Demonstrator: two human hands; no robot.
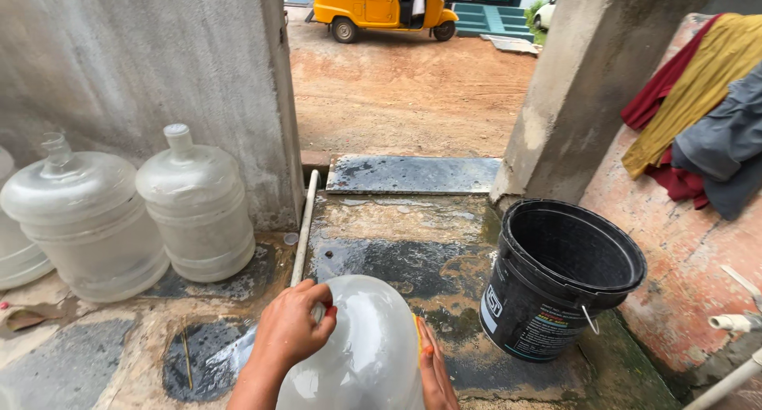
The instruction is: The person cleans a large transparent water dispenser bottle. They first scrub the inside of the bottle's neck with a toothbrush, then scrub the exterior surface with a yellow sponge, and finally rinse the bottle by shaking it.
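A large clear plastic water jug (361, 354) lies at the bottom centre, its rounded base pointing away from me. My left hand (290, 327) rests on its upper left side, fingers curled over the surface. My right hand (435, 370) presses against its right side with a yellow scrubbing pad (416, 331) tucked between palm and jug. The ground under the jug is wet stone (397, 259).
A black plastic bucket (556, 283) with a wire handle stands just right of the jug. Two clear water jugs (87, 219) (198, 204) stand at left against a grey wall (143, 61). A white pipe (304, 223) runs along the ground. Cloths (706, 100) hang over the right wall. A yellow three-wheeler (373, 5) is parked beyond the gap.
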